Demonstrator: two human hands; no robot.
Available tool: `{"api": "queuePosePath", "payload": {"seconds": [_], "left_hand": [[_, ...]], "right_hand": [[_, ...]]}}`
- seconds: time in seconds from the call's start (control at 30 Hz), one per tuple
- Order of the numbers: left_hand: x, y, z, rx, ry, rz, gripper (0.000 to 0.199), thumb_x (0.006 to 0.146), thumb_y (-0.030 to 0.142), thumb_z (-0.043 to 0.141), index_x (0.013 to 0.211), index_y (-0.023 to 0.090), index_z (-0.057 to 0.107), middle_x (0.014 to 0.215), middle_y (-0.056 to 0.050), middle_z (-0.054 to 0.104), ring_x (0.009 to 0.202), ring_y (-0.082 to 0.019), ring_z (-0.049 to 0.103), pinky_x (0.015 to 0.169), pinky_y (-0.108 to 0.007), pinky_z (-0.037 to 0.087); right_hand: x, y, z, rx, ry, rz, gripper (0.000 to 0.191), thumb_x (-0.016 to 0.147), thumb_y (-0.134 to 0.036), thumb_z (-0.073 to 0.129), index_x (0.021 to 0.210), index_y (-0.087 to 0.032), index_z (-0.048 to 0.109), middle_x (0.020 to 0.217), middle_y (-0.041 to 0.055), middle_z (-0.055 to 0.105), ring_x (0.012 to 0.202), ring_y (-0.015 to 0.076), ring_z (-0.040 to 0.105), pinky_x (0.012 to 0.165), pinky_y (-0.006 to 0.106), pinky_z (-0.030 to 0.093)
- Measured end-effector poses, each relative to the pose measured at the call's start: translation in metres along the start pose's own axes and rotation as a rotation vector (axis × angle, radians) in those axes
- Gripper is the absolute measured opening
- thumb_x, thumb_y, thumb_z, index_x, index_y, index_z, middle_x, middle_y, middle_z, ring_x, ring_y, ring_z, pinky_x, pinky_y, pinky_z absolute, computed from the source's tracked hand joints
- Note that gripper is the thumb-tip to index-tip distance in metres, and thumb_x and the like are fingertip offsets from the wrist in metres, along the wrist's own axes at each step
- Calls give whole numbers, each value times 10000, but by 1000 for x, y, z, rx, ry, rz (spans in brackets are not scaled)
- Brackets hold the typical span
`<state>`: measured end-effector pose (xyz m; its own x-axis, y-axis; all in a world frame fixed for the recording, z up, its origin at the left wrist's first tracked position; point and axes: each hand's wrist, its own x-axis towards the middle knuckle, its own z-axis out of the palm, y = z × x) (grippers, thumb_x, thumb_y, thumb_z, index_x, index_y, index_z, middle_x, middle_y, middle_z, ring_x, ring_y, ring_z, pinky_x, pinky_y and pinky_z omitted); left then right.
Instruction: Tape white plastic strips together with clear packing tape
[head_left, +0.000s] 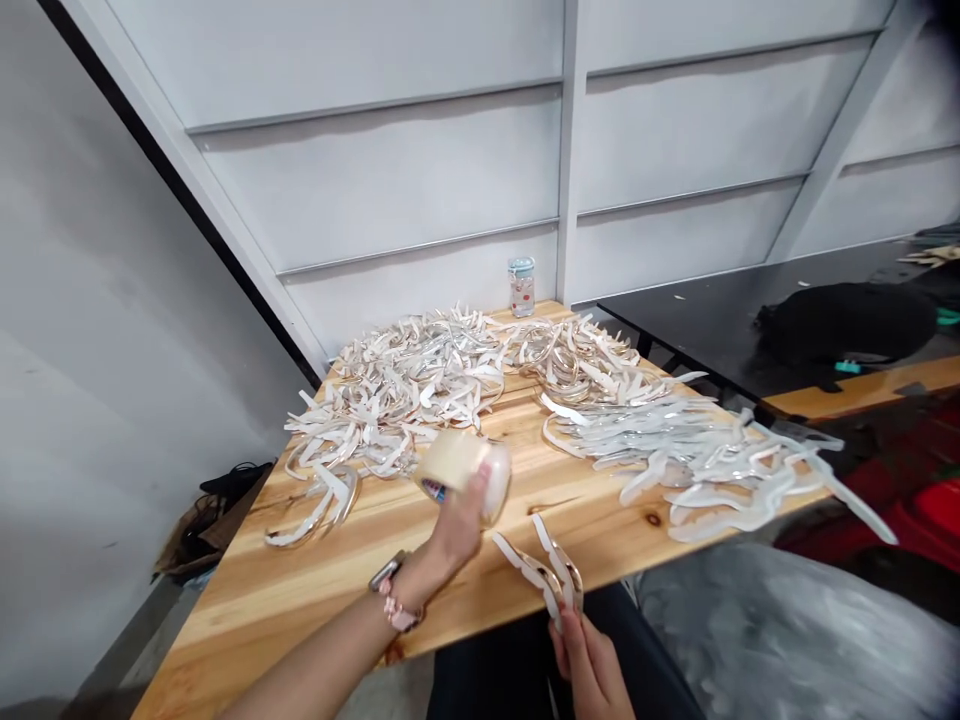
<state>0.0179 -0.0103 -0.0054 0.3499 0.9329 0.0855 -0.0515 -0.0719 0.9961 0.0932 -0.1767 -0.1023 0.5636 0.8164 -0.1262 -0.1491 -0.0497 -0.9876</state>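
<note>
My left hand (459, 520), with a watch and a pink band at its wrist, is closed on a wide roll of packing tape (454, 460) above the middle of the table. The tape is pale yellow, and its whitish right end is blurred. At the table's front edge my right hand (585, 650) pinches two curved strips (551, 575) with white backing and shiny gold edges. They point up and away from me, side by side. A few similar strips (322, 510) lie left of the tape.
A tangled heap of white and gold strips (420, 375) covers the wooden table's (300, 600) back left. Clear, frosted-looking strips (675, 440) spread along the right edge, some overhanging. A lidded bottle (522, 287) stands at the back. Right are a black table (697, 300) and a grey plastic bag (787, 630).
</note>
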Motion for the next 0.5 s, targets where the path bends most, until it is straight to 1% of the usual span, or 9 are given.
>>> {"api": "queuePosePath", "payload": {"seconds": [0.07,0.13,0.17,0.2,0.23,0.3,0.37,0.43,0.5], "left_hand": [[-12,0,7,246,-279,89,323,669,451,775,901,246,683,912,-31,694,946,-281,636,991,-387,448],[-21,4,18,408,-567,118,187,628,351,789,660,238,643,637,10,599,731,-247,617,937,-390,459],[-23,7,23,469,-634,131,171,653,332,762,617,233,626,594,13,563,699,-240,602,942,-399,450],[-22,10,26,481,-619,131,170,661,329,752,609,228,625,594,7,561,703,-242,595,948,-404,444],[-19,12,28,453,-553,119,163,679,343,741,638,224,639,635,-6,588,733,-249,598,956,-408,441],[-9,14,26,299,-333,56,239,714,437,724,755,209,668,790,-47,664,837,-270,617,970,-409,447],[0,12,19,82,-89,-19,408,778,576,631,887,184,663,950,-89,697,981,-296,626,1012,-421,442],[2,9,10,-43,117,-25,512,816,642,553,1000,174,647,1075,-107,696,1155,-314,587,1095,-432,394],[-4,6,4,-31,192,14,479,767,600,652,1027,199,667,1101,-87,704,1223,-320,557,1152,-424,341]], "right_hand": [[-1,2,0,20,-1,5,657,821,-818,493,573,-211,530,516,-26,416,491,127,377,485,275,305],[-1,5,-2,31,-13,5,649,835,-805,492,594,-205,554,534,-19,443,506,128,394,494,271,317],[-1,7,-4,28,-35,5,649,844,-799,486,594,-203,554,538,-15,451,510,129,402,498,271,321],[1,9,-6,21,-61,3,650,853,-793,478,591,-201,552,539,-12,457,509,130,409,500,272,321],[2,12,-9,14,-81,0,651,860,-788,471,586,-201,546,537,-10,457,508,131,412,500,273,319],[7,17,-13,6,-101,-8,650,871,-777,463,582,-200,538,533,-11,450,506,132,414,501,274,314],[10,21,-16,10,-110,-11,644,889,-762,449,587,-199,530,536,-16,438,507,129,409,503,271,309],[10,22,-17,17,-132,-8,633,908,-742,439,596,-197,518,546,-20,433,508,123,407,501,263,304],[9,20,-18,24,-140,-7,619,923,-723,432,607,-197,512,553,-25,427,508,119,403,497,258,302]]}}
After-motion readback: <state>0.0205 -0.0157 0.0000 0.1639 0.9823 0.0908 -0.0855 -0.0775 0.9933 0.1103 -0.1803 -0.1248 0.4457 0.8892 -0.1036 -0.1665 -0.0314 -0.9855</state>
